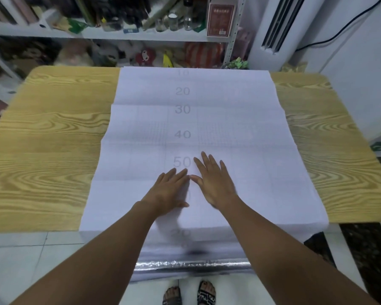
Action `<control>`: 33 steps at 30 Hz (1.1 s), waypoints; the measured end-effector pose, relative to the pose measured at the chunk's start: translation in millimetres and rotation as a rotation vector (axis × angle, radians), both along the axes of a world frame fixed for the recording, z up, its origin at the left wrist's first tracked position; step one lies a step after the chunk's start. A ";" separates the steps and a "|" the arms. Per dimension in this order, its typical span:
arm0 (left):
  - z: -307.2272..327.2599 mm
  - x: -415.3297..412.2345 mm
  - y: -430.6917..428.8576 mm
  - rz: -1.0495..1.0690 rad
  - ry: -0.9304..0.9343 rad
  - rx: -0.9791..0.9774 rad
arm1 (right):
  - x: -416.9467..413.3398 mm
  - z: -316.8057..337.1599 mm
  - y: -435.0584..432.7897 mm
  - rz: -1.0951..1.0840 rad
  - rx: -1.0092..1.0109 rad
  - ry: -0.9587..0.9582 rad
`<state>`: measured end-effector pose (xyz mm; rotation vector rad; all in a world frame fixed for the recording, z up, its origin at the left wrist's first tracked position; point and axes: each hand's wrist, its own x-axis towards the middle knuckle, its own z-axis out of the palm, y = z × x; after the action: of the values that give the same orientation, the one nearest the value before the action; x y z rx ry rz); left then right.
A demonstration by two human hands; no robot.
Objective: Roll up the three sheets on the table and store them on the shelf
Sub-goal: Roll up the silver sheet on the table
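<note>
A white gridded sheet (240, 128) printed with grey numbers lies flat along the middle of the wooden table (48, 137). Its near end hangs over the table's front edge, where a silvery foil underside (191, 264) shows. More sheet edges peek out under it at the right side. My left hand (168, 191) and my right hand (213, 179) lie flat on the sheet side by side near the number 50, fingers straight and pointing away from me. The shelf (110, 34) stands behind the table's far edge.
The shelf is crowded with bottles, a red box (220, 19), bags and soft toys. A white air conditioner (275, 29) stands at the back right. Tiled floor and my sandalled feet (189, 292) show below the table's front edge.
</note>
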<state>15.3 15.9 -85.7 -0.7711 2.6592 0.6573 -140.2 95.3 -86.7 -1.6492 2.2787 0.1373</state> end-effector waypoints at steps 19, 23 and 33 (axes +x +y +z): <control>-0.7 -3.4 3.5 0.014 0.009 -0.099 | -2.9 -13.7 19.6 0.025 -0.106 0.063; -7.1 -5.4 10.5 -0.019 0.027 -0.164 | -8.6 -12.6 5.8 0.014 -0.060 0.089; -10.3 -6.3 22.4 -0.217 -0.002 -0.076 | -16.2 -5.4 -40.6 -0.170 0.031 0.180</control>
<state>9.0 38.2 -96.0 -0.4911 2.7274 0.5016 -156.3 54.7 -92.1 -1.4729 2.5245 0.2897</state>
